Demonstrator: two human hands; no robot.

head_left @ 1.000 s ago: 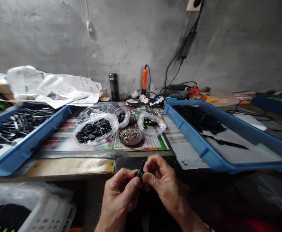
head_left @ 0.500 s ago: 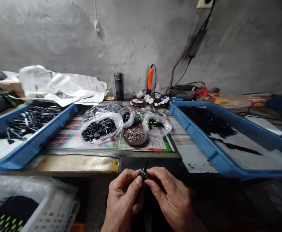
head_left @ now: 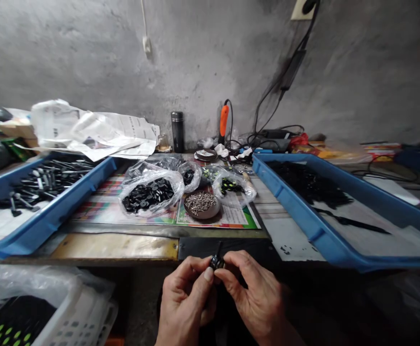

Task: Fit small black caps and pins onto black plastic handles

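A small black part (head_left: 216,262) with a thin dark stem pointing up is pinched between my two hands, just in front of the table edge. My left hand (head_left: 188,293) grips it with thumb and forefinger. The fingertips of my right hand (head_left: 255,288) close on its other side. Its exact kind is too small to make out. Beyond the hands stands a round dish (head_left: 201,205) of small metal pins or screws. A clear bag (head_left: 152,192) of black round pieces lies left of it, and a bag of black and yellow-green pieces (head_left: 233,186) lies right.
A blue tray (head_left: 62,211) at left holds many black-stemmed parts; another blue tray (head_left: 321,235) at right holds flat black strips. Below left is a white basket (head_left: 76,312). An orange-handled tool (head_left: 223,122), a dark flask (head_left: 177,130) and cables stand by the wall.
The camera view has tilted up or shifted slightly. Both hands keep hold of the small black part, which has turned a little between the fingers.
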